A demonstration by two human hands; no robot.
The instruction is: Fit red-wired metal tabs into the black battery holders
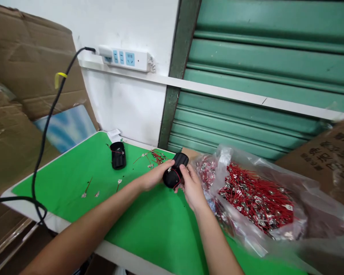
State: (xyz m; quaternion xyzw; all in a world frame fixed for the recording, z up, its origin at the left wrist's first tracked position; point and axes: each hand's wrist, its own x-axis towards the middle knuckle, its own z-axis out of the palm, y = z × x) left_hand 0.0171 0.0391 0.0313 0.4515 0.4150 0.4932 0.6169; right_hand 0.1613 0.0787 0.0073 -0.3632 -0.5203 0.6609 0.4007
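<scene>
My left hand [155,176] and my right hand [191,183] both grip a black plastic housing [176,170] just above the green table top [74,179]. A thin red wire runs across the housing's near end. The fingers of both hands curl round its sides. A second black housing [118,154] lies on the table further left, apart from my hands. A few loose red wires with metal terminals [153,156] lie just behind my left hand.
A clear plastic bag full of red wires with metal tabs [255,194] lies at the right, next to a cardboard box [329,152]. A black cable [46,126] hangs from a wall power strip [126,58]. Cardboard sheets [23,76] lean at the left. Small loose terminals [88,189] lie on the table.
</scene>
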